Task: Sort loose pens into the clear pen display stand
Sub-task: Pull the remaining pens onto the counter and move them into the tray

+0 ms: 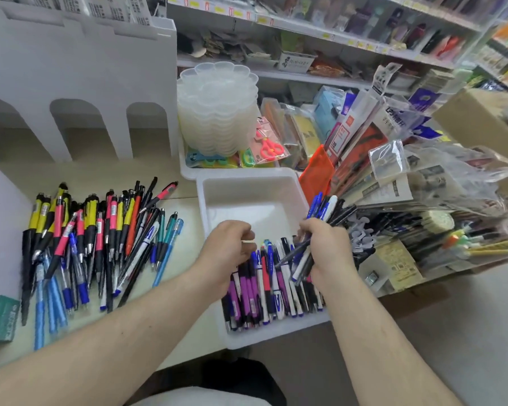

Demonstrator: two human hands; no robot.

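Gathering matching pens from the tray (pixel 248 183).
Right hand (pixel 326 247) grips a bundle (pixel 320 213); left hand (pixel 228 244), fingers curled, should pinch one pen only.

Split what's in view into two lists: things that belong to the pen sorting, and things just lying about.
Part of the job:
- right hand gripping a bundle of pens
- left hand over the tray pens
- white tray
- pen pile on the table
- white display stand

Just lying about:
- stacked clear palettes
- pink scissors
- green packet
- packaged goods
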